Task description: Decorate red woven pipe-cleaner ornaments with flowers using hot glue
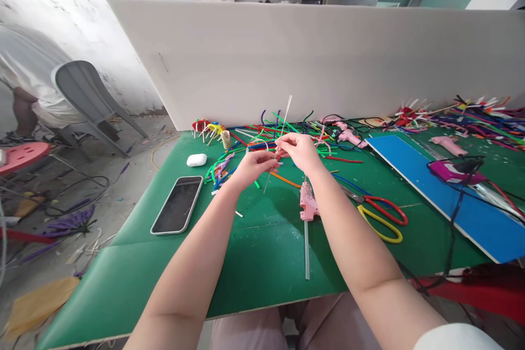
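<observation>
My right hand (301, 150) is pinched around a pair of thin white wire-like strands (289, 105) that rise above its fingertips. Close by on the left, my left hand (257, 168) has its thumb and fingers pressed together on the lower part of these strands, whose thin end shows below the hand. A small reddish piece seems to sit between the fingertips, too small to name. Beneath my right forearm lies a pink glue gun (308, 201) with a clear glue stick (307, 254) poking out of its rear. Behind both hands spreads a heap of coloured pipe cleaners (258, 139).
On the green table (262, 268) a phone (177, 205) and a white earbud case (197, 160) lie left. Scissors (383, 213) with red and yellow handles, a blue board (447, 197), a purple glue gun (457, 172) and cables are right. A white panel (287, 60) stands behind.
</observation>
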{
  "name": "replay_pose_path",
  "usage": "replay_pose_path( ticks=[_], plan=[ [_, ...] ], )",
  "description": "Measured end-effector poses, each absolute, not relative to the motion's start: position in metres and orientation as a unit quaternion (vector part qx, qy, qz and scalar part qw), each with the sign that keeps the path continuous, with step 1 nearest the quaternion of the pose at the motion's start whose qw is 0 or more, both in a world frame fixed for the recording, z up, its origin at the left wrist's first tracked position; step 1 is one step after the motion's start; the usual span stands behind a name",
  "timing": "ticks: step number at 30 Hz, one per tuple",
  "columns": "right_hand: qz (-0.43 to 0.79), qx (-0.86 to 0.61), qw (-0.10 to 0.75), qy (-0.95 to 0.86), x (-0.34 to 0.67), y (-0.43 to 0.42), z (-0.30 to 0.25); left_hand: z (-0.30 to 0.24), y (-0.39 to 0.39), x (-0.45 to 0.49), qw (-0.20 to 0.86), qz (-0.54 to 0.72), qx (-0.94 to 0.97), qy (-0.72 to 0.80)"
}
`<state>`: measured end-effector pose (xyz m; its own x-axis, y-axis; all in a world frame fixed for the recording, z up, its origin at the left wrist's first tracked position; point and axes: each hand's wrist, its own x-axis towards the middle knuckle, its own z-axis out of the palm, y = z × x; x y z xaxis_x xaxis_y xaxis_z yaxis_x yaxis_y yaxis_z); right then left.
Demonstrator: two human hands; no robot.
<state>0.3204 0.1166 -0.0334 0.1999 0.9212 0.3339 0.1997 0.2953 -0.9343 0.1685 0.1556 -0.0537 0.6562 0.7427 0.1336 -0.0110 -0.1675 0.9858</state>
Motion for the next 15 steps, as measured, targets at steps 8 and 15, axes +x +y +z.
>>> replay_pose_path(
  ticks=[8, 15],
  plan=[
    [0.308, -0.494, 0.593, -0.556, 0.318, 0.114, -0.028, -0.045, 0.146, 0.171, 0.621, 0.342, 0.649, 0.276],
    [0.34, -0.489, 0.596, -0.538, 0.318, 0.109, -0.021, -0.04, 0.142, 0.172, 0.615, 0.354, 0.646, 0.281]
  ],
)
